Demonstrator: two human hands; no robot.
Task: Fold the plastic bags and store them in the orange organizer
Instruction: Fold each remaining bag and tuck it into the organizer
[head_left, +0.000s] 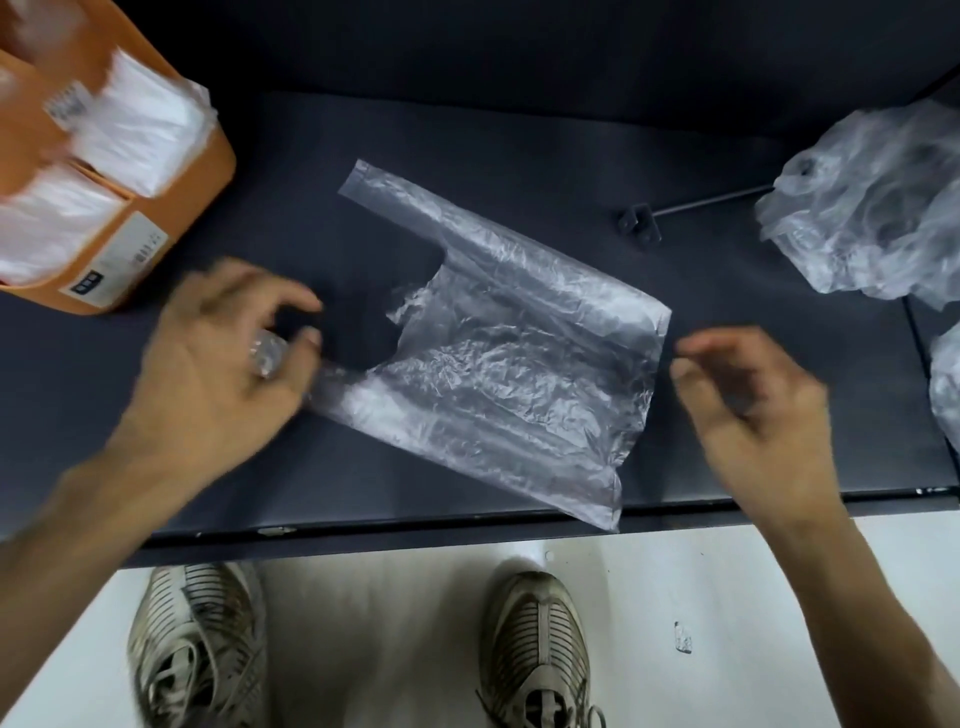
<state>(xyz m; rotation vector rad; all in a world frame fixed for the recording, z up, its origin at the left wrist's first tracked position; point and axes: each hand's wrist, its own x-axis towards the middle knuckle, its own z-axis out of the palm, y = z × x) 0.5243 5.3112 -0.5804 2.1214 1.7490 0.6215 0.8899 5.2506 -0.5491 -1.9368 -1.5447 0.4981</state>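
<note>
A clear plastic bag lies spread flat and slanted on the dark table, its two handles pointing left. My left hand pinches the near handle between its fingers at the bag's left end. My right hand hovers just right of the bag's bottom edge with loosely curled fingers and holds nothing. The orange organizer stands at the far left corner with white folded bags packed in its compartments.
A heap of crumpled clear bags sits at the right edge of the table, with another bag below it. A thin black rod with a small bracket lies beside the heap. The table's front edge runs just above my shoes.
</note>
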